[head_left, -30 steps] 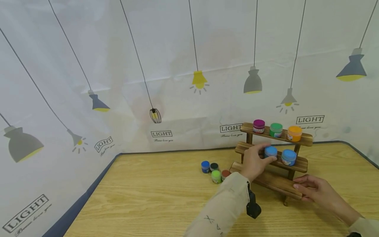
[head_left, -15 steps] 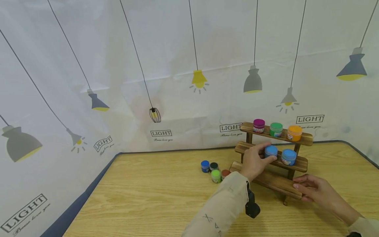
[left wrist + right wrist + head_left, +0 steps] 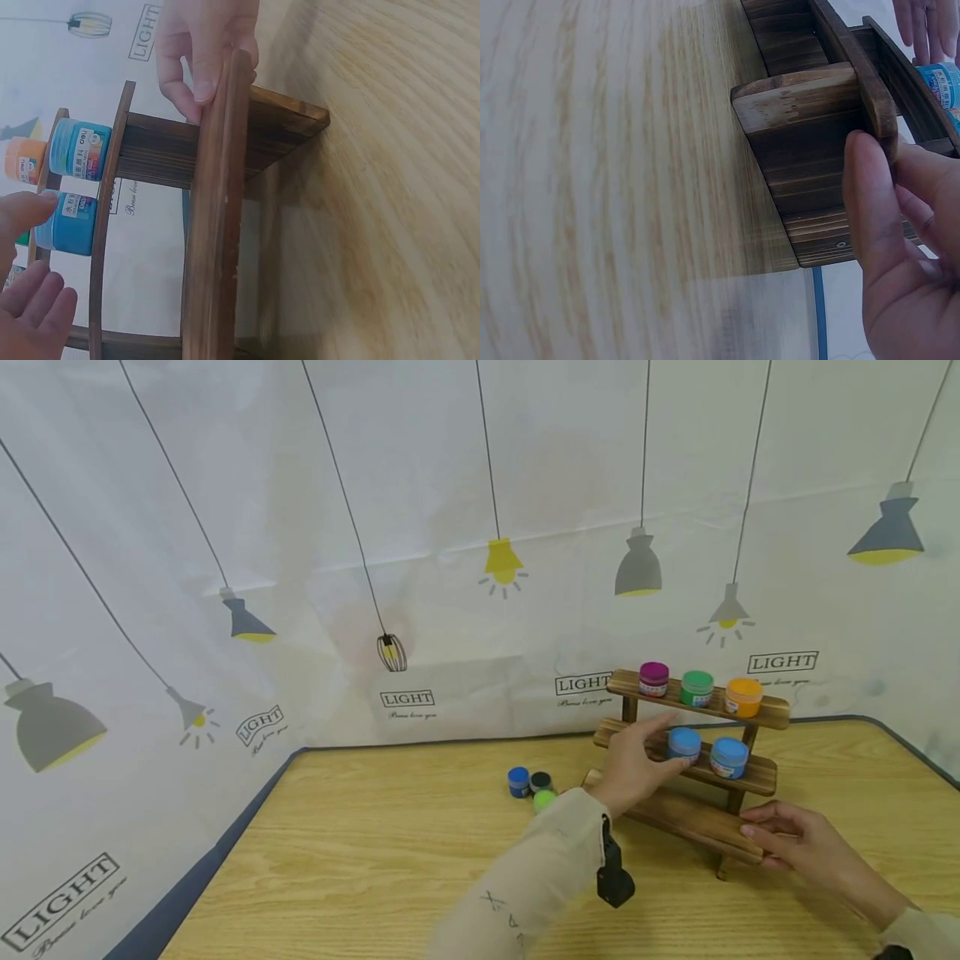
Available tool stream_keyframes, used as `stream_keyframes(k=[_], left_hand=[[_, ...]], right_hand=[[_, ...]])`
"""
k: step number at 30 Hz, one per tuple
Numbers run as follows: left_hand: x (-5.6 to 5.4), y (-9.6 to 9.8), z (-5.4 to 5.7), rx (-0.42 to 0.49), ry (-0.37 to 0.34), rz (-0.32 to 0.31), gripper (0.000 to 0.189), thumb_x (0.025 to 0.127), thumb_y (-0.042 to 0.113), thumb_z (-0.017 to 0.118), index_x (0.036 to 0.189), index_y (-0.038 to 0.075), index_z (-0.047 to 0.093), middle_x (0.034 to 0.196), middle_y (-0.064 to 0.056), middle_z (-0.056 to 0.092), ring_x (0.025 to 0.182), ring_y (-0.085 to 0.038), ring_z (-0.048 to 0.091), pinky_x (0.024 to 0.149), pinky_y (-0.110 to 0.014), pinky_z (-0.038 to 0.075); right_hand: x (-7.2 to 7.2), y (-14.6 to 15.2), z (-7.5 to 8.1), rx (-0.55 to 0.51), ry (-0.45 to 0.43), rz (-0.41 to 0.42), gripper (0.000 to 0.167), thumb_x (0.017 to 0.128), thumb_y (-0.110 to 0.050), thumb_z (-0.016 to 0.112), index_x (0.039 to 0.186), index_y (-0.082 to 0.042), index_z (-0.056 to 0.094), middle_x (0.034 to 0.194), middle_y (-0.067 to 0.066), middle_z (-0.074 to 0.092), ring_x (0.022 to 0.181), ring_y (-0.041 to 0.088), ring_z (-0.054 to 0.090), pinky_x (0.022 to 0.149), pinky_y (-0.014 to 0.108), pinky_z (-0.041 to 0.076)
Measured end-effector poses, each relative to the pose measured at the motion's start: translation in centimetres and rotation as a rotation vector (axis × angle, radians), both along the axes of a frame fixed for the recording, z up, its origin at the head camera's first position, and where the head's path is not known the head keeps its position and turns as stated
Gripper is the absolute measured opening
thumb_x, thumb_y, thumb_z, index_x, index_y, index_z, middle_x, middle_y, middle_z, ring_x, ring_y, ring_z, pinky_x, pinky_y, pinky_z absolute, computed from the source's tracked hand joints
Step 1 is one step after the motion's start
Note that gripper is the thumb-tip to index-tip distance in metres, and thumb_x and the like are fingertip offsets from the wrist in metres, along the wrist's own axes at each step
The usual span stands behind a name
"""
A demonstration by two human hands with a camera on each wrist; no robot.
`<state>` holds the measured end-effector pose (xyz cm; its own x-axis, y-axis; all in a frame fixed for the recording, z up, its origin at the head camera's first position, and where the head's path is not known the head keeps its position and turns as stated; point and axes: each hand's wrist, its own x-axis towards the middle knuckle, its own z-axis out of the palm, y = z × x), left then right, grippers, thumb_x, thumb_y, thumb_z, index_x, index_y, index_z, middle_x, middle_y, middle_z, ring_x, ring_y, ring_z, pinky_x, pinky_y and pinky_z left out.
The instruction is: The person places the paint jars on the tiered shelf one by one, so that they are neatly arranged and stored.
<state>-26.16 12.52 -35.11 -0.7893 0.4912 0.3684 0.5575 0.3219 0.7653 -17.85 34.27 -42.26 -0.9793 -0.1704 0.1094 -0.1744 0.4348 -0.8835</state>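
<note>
The wooden stand (image 3: pixel 693 822) has three tiers and is positioned on the right side of the table (image 3: pixel 337 835), before the printed backdrop (image 3: pixel 435 485). The middle tier carries the left blue jar (image 3: pixel 684 742) and the right blue jar (image 3: pixel 729 757), both upright and side by side with a narrow gap. The left hand (image 3: pixel 632 770) is located at the left blue jar, its fingers extended and spread, with no grasp on the jar. The left wrist view shows the thumb overlapping the edge of this jar and the remaining fingers apart from it; whether the thumb touches cannot be confirmed from this angle. The right hand (image 3: pixel 802 843) pinches the right end of the bottom shelf between thumb and fingers. Only the right wrist view exposes the underside of that end, including a screw head (image 3: pixel 842 244) in the woodwork. The head view alone gives the full top tier, with the purple jar (image 3: pixel 654 680), green jar (image 3: pixel 697 690) and orange jar (image 3: pixel 744 698) in sequence from left to right, and, left of the stand, the dark blue jar (image 3: pixel 518 782), black jar (image 3: pixel 541 782) and partly hidden lime jar (image 3: pixel 544 799) grouped on the table.
</note>
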Motion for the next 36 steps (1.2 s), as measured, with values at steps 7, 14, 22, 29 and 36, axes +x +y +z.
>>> stream_keyframes(k=[7, 14, 22, 29, 36], left_hand=[[-0.1, -2.3, -0.5, 0.036, -0.009, -0.036, 0.051, 0.082, 0.014, 0.064, 0.129, 0.015, 0.045, 0.117, -0.005, 0.051, 0.102, -0.013, 0.049, 0.075, -0.019, 0.044], [0.1, -4.8, -0.6, 0.020, -0.028, -0.044, 0.044, 0.082, 0.016, 0.064, 0.124, 0.012, 0.050, 0.111, -0.002, 0.053, 0.100, -0.015, 0.050, 0.074, -0.019, 0.045], [0.2, -8.2, -0.1, 0.037, -0.138, -0.074, 0.040, 0.083, 0.020, 0.064, 0.121, 0.014, 0.053, 0.108, 0.000, 0.055, 0.099, -0.015, 0.052, 0.077, -0.021, 0.045], [0.6, -11.2, 1.7, 0.171, -0.025, -0.012, 0.028, 0.083, 0.005, 0.062, 0.110, 0.001, 0.059, 0.101, -0.012, 0.059, 0.093, -0.027, 0.055, 0.073, -0.029, 0.049], [-0.8, -13.3, 0.0, 0.194, -0.014, 0.084, 0.026, 0.082, 0.005, 0.062, 0.107, 0.001, 0.061, 0.100, -0.015, 0.059, 0.091, -0.032, 0.055, 0.069, -0.024, 0.048]], right_hand=[[0.1, -0.2, 0.1, 0.010, -0.007, -0.012, 0.035, 0.092, -0.011, 0.048, 0.109, 0.019, 0.046, 0.089, -0.024, 0.056, 0.069, 0.008, 0.059, 0.056, 0.031, 0.051], [0.0, -0.1, 0.2, 0.005, -0.039, -0.010, 0.036, 0.092, -0.013, 0.049, 0.110, 0.018, 0.046, 0.092, -0.017, 0.058, 0.070, 0.009, 0.059, 0.057, 0.031, 0.051], [-0.1, 0.1, 0.0, -0.004, -0.012, 0.011, 0.032, 0.092, -0.011, 0.048, 0.107, 0.018, 0.048, 0.088, -0.025, 0.056, 0.069, 0.009, 0.059, 0.056, 0.031, 0.051], [-0.1, 0.1, 0.0, -0.001, -0.020, 0.016, 0.032, 0.093, -0.011, 0.047, 0.108, 0.018, 0.047, 0.089, -0.024, 0.056, 0.070, 0.009, 0.059, 0.057, 0.031, 0.051], [0.0, 0.1, 0.0, -0.003, -0.043, 0.003, 0.034, 0.093, -0.013, 0.048, 0.109, 0.017, 0.047, 0.090, -0.020, 0.057, 0.069, 0.011, 0.060, 0.058, 0.031, 0.051]])
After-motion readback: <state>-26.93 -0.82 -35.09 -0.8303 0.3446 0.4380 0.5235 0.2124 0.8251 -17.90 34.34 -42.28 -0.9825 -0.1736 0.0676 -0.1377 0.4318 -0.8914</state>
